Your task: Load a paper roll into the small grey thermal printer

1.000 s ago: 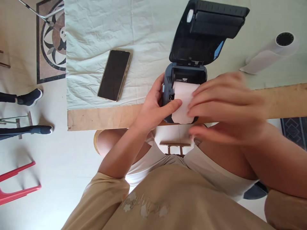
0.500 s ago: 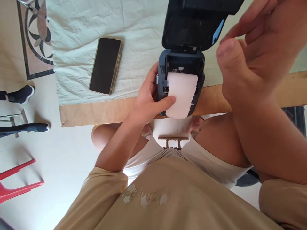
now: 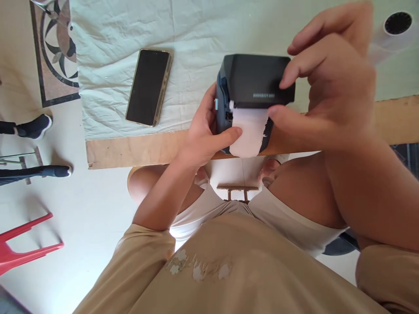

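A dark blue-black label printer [image 3: 223, 131] is held over the table's front edge. My left hand [image 3: 209, 131] is closed around its left side, with the thumb pressing on a white paper strip [image 3: 249, 133] that hangs out of the front. The black lid [image 3: 257, 80] is lowered over the body, partly closed at its front edge; whether it is latched I cannot tell. My right hand [image 3: 334, 83] grips the lid's right front corner, thumb below and fingers above.
A phone [image 3: 148, 87] lies on the pale green cloth [image 3: 193, 26] to the left. A white cylindrical object with a dark top [image 3: 397, 22] stands at the far right. A wooden board [image 3: 137, 150] runs along the table's front. Another person's feet [image 3: 34, 126] and a red stool [image 3: 29, 244] are on the left.
The printer's lid, raised before, has swung down over the body and the top of the paper strip. My right hand has moved left and taken hold of the lid's corner.
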`<control>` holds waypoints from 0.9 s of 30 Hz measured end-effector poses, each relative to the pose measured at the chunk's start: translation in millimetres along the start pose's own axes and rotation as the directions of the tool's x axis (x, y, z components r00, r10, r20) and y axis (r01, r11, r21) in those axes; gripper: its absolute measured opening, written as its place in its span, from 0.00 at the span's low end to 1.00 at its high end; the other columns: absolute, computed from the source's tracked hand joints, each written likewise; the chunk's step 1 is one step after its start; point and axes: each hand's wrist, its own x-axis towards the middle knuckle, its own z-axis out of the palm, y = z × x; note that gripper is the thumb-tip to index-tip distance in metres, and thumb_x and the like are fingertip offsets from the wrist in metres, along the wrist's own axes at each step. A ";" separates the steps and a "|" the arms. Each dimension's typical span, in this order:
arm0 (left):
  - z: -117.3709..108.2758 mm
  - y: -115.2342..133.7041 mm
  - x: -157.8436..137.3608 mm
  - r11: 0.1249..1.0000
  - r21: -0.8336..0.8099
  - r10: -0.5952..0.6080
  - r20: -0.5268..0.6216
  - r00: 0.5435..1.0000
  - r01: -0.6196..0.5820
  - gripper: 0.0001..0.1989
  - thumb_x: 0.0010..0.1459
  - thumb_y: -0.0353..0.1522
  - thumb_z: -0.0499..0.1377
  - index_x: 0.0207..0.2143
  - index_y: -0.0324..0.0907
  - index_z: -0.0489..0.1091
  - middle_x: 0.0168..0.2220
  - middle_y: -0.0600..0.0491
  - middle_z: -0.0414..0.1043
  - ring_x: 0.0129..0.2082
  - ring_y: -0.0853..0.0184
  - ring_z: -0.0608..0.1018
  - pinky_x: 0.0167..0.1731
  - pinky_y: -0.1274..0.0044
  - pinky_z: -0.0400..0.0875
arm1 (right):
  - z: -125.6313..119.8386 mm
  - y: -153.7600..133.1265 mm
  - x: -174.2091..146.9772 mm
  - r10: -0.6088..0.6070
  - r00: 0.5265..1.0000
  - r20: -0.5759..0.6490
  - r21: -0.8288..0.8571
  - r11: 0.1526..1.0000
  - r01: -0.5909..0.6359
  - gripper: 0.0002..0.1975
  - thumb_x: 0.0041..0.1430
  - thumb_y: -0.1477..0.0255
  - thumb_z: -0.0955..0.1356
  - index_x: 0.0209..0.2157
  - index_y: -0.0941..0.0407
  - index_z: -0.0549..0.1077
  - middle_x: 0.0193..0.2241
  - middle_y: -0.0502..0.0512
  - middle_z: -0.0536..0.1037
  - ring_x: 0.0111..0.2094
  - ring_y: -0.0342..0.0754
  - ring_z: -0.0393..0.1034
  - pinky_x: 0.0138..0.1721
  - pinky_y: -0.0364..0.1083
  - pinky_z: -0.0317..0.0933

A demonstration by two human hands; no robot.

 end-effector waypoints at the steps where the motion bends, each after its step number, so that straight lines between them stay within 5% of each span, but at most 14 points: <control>1: -1.1 -1.1 0.5 1.000 -0.004 -0.007 0.002 1.000 0.007 0.56 0.43 0.59 0.83 0.70 0.52 0.70 0.62 0.46 0.81 0.66 0.40 0.85 0.61 0.56 0.86 | 1.6 1.5 -2.8 0.006 1.000 0.031 0.020 1.000 -0.006 0.08 0.70 0.64 0.74 0.46 0.52 0.77 0.56 0.65 0.75 0.60 0.58 0.75 0.56 0.59 0.76; 3: -2.5 -2.3 -0.1 1.000 -0.007 -0.010 0.017 1.000 0.010 0.59 0.45 0.57 0.82 0.74 0.50 0.67 0.61 0.44 0.81 0.64 0.41 0.86 0.58 0.57 0.87 | 4.4 1.9 -8.1 0.043 0.994 0.097 0.101 0.994 -0.053 0.08 0.70 0.65 0.75 0.46 0.51 0.75 0.60 0.64 0.73 0.66 0.58 0.73 0.65 0.62 0.75; 6: 1.2 1.6 -5.1 0.999 -0.039 0.037 0.051 0.998 -0.035 0.53 0.50 0.58 0.80 0.73 0.53 0.68 0.63 0.46 0.81 0.65 0.44 0.85 0.60 0.59 0.86 | 5.8 -2.7 -13.0 0.171 0.973 0.156 0.265 0.942 -0.208 0.12 0.72 0.60 0.76 0.48 0.49 0.73 0.63 0.60 0.71 0.74 0.58 0.67 0.63 0.58 0.78; 9: 13.1 13.3 -11.5 0.994 -0.092 0.050 -0.019 0.999 -0.052 0.46 0.54 0.63 0.76 0.68 0.55 0.72 0.61 0.48 0.82 0.61 0.47 0.86 0.56 0.62 0.86 | 6.9 -5.0 -14.3 0.344 0.900 0.268 0.473 0.766 -0.435 0.27 0.68 0.53 0.80 0.59 0.43 0.68 0.64 0.53 0.73 0.59 0.50 0.78 0.50 0.50 0.81; 10: 17.8 18.3 -13.2 0.993 -0.109 0.035 -0.088 0.995 -0.045 0.44 0.55 0.65 0.74 0.65 0.53 0.74 0.58 0.47 0.82 0.58 0.47 0.87 0.52 0.63 0.85 | 7.9 -3.9 -14.5 0.362 0.873 0.327 0.528 0.696 -0.487 0.34 0.66 0.51 0.81 0.64 0.41 0.65 0.62 0.52 0.75 0.52 0.47 0.79 0.48 0.49 0.82; 12: 26.6 28.0 -15.6 0.993 -0.114 -0.040 -0.050 0.998 0.034 0.43 0.49 0.62 0.80 0.60 0.50 0.78 0.52 0.46 0.83 0.53 0.48 0.87 0.47 0.65 0.84 | 10.9 0.6 -15.0 0.351 0.841 0.411 0.578 0.614 -0.538 0.42 0.65 0.45 0.80 0.69 0.40 0.59 0.57 0.51 0.79 0.46 0.45 0.79 0.46 0.48 0.81; 14: 33.2 35.5 -17.1 0.989 -0.104 -0.113 -0.053 0.992 0.107 0.40 0.49 0.58 0.83 0.57 0.49 0.79 0.51 0.47 0.83 0.51 0.50 0.87 0.46 0.67 0.83 | 14.0 5.7 -15.6 0.337 0.832 0.441 0.578 0.603 -0.550 0.45 0.65 0.42 0.79 0.71 0.41 0.58 0.54 0.53 0.80 0.48 0.46 0.80 0.47 0.48 0.81; 17: 35.9 40.1 -18.4 0.989 -0.146 -0.023 -0.191 0.981 -0.006 0.36 0.60 0.64 0.73 0.57 0.50 0.79 0.48 0.49 0.83 0.48 0.54 0.87 0.40 0.71 0.80 | 16.9 10.0 -16.2 0.326 0.844 0.426 0.574 0.624 -0.531 0.43 0.65 0.42 0.79 0.70 0.41 0.60 0.54 0.53 0.80 0.49 0.47 0.80 0.47 0.49 0.81; 19: 32.3 39.6 -18.6 0.990 -0.120 -0.088 -0.098 0.991 0.076 0.35 0.54 0.57 0.81 0.55 0.50 0.81 0.50 0.49 0.84 0.51 0.53 0.87 0.46 0.69 0.83 | 17.7 10.2 -16.0 0.326 0.849 0.415 0.569 0.636 -0.522 0.43 0.66 0.42 0.79 0.71 0.41 0.60 0.54 0.53 0.80 0.48 0.47 0.79 0.46 0.49 0.81; 23: 21.7 36.0 -16.4 0.985 -0.169 -0.048 -0.075 0.996 0.034 0.28 0.59 0.54 0.78 0.55 0.52 0.83 0.52 0.48 0.86 0.57 0.50 0.87 0.51 0.66 0.83 | 18.9 10.2 -15.2 0.336 0.850 0.405 0.569 0.635 -0.522 0.42 0.65 0.44 0.80 0.70 0.42 0.62 0.54 0.54 0.80 0.50 0.49 0.79 0.47 0.50 0.80; 27: 20.3 39.6 -12.8 0.978 -0.200 -0.064 -0.033 0.997 0.056 0.28 0.53 0.49 0.83 0.52 0.52 0.85 0.51 0.48 0.85 0.56 0.46 0.86 0.52 0.64 0.82 | 19.5 11.7 -14.1 0.348 0.858 0.377 0.567 0.646 -0.511 0.44 0.61 0.41 0.80 0.68 0.41 0.62 0.49 0.51 0.78 0.43 0.47 0.75 0.43 0.49 0.76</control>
